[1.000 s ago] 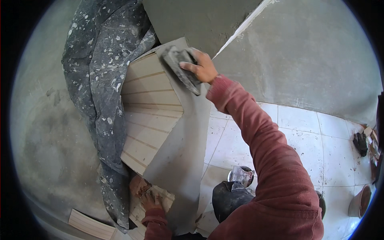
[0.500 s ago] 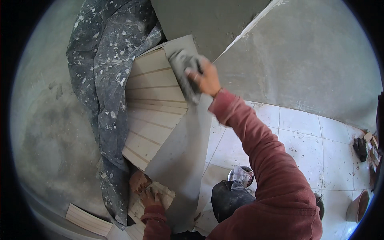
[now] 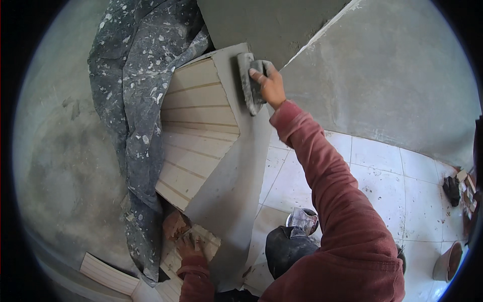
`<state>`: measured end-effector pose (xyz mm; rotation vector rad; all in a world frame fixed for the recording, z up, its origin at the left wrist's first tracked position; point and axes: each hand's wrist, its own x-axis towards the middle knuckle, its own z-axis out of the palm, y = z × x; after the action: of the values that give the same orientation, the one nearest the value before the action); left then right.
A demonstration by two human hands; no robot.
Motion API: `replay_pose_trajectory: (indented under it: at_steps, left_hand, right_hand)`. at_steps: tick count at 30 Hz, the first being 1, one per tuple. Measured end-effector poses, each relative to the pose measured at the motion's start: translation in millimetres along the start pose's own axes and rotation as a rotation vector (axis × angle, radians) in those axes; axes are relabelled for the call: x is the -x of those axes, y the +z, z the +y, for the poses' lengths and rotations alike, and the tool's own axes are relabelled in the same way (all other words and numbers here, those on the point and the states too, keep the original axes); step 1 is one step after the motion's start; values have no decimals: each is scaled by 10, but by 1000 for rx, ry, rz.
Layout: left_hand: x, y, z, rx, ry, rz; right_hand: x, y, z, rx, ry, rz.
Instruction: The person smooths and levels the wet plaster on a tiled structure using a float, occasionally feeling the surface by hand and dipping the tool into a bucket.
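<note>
My right hand (image 3: 271,89) is closed around the handle of a plastering float (image 3: 245,83), grey with cement. The float is at the upper end of the smooth grey plastered band (image 3: 229,201) along the steps' side, beside the tile edges. Cream tiles with brown stripes (image 3: 193,103) cover the steps. Low in the view my left hand (image 3: 188,249) lies with fingers spread on a smaller cream tiled step (image 3: 207,240). Just above it is a rounded reddish-brown object (image 3: 174,225) that I cannot identify.
A paint-spattered dark sheet (image 3: 143,100) drapes down the left side of the steps. Grey plastered walls (image 3: 392,65) stand around. White floor tiles (image 3: 377,186) lie at the right, with a bucket (image 3: 448,261) and scraps (image 3: 465,183). A light-coloured container (image 3: 303,219) stands near my knee.
My right hand and the float have moved a little up and to the right, off the tile edges. My left hand stays in the same place.
</note>
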<state>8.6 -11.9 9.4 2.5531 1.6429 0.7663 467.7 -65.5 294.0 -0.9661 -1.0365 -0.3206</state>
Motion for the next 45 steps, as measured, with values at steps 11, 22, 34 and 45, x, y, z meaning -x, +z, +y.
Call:
replay_pose_trajectory:
  at_steps: [11, 22, 34, 45]
  left_hand:
    - [19, -177, 157, 11, 15, -31]
    - [16, 65, -155, -102, -5, -10]
    - [-28, -28, 3, -133, -14, -54]
    - [5, 185, -304, -162, 68, 162]
  right_hand:
    - [534, 5, -153, 46, -99, -87]
    - [1247, 137, -377, -8, -281, -241]
    - [253, 63, 205, 44, 71, 71]
    - [1970, -163, 294, -544, 575, 49]
